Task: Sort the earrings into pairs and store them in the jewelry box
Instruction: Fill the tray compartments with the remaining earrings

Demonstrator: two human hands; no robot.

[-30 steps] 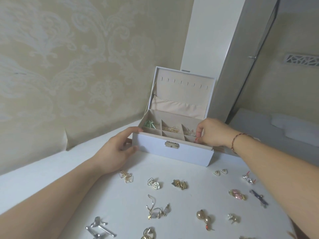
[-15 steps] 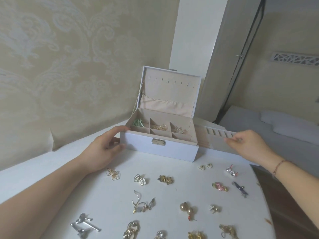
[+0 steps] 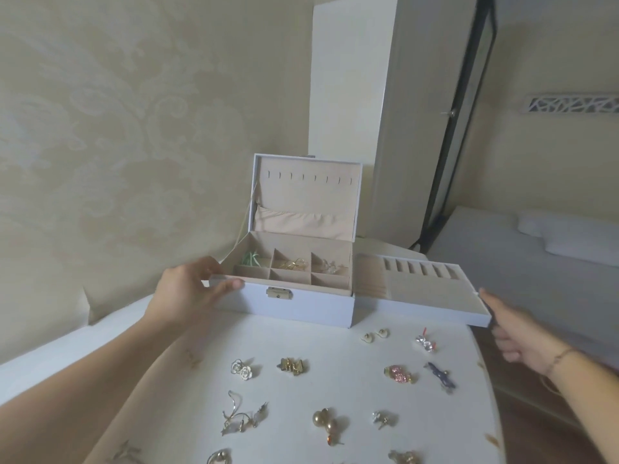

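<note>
Left hand (image 3: pixel 187 289) clamped on the near left corner of the jewelry box (image 3: pixel 284 306), thumb across the front edge, fingers curled behind the side wall. Right hand (image 3: pixel 516 333) spread and relaxed, fingertips touching the far right end of the tray (image 3: pixel 432 296), nothing pinched.

White desk (image 3: pixel 335 390) underneath, bearing everything. Box at the back of the desk, lid upright, beige lining, brass clasp (image 3: pixel 277 293) on the front. Six compartments inside: green earrings (image 3: pixel 252 258) back left, gold earrings (image 3: pixel 293 263) back middle, clear earrings (image 3: pixel 330 265) back right; front three apparently bare. Tray lying just beside the box on its right, touching it, with a slotted row at the rear, its right end overhanging the desk edge.

Loose on the desk in front, laid in pairs: white rose earrings (image 3: pixel 242 369), gold cluster earrings (image 3: pixel 292 366), pink earrings (image 3: pixel 399 374), dark blue earrings (image 3: pixel 441 377), cream heart studs (image 3: pixel 374 334), crystal earrings (image 3: pixel 425 343), long silver drop earrings (image 3: pixel 242 417), gold ball earrings (image 3: pixel 326 423), small silver studs (image 3: pixel 382 418). More along the bottom edge, cut off.
</note>
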